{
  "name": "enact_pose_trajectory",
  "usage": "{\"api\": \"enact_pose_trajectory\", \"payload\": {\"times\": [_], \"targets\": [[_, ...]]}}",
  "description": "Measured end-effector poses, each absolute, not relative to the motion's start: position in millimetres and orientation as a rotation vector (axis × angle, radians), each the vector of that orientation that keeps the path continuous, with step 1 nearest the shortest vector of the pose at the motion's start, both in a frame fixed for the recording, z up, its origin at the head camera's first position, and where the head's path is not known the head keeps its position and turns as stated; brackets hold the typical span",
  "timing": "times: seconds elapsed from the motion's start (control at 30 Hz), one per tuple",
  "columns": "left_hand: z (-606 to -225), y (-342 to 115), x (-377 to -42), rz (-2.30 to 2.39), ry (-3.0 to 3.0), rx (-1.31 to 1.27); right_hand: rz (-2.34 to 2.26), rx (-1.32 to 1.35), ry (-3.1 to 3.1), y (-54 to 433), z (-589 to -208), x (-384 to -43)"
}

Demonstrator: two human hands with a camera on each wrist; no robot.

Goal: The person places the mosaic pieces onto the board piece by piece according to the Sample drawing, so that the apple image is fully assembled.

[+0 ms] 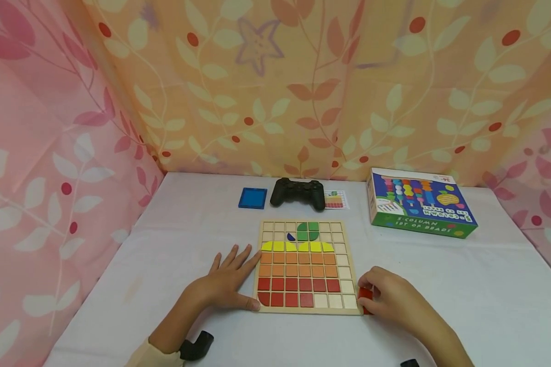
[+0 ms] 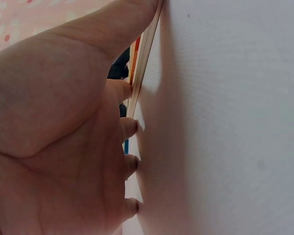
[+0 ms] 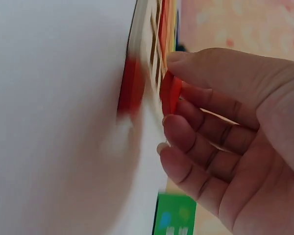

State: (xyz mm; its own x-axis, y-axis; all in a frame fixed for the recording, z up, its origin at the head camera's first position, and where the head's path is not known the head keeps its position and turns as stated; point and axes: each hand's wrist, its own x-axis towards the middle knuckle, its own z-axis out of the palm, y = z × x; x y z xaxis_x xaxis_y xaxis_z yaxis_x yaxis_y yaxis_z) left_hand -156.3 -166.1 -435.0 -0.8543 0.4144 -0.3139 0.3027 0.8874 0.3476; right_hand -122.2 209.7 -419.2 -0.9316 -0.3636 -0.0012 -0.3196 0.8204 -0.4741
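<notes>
A wooden grid board (image 1: 319, 311) lies on the table, filled in rows with green, yellow, orange and red tiles and one small dark blue piece. Cells at its lower right and along its right column are bare wood. My left hand (image 1: 227, 283) lies spread at the board's left side, thumb and index fingertip at its edge. Beside the lower right corner, my right hand (image 1: 390, 298) pinches a red tile (image 3: 170, 92) between thumb and fingers. More red (image 3: 131, 88) sits on the table against the board's side, below that hand.
Behind the board are a blue square tray (image 1: 252, 198), a black game controller (image 1: 297, 193) and a pattern card (image 1: 337, 200) partly hidden by the controller. A colourful bead-set box (image 1: 420, 204) stands at the back right. Flowered cloth (image 1: 275, 127) hangs around the table.
</notes>
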Motion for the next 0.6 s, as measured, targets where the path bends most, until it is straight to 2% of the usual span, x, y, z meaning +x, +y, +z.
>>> {"api": "enact_pose_trajectory", "payload": {"times": [0.27, 0.4, 0.6], "targets": [[-437.5, -167.2, -155.9, 0.427, 2.68, 0.546, -0.77, -0.969, 2.823, 163.6, -424.8, -123.2], [-436.7, -166.8, -155.5, 0.426, 2.681, 0.543, -0.836, -1.073, 2.774, 147.7, -432.0, -125.5], [-435.7, -167.3, -155.7, 0.409, 2.684, 0.542, -0.913, -1.078, 2.775, 140.8, -436.2, -128.8]]}}
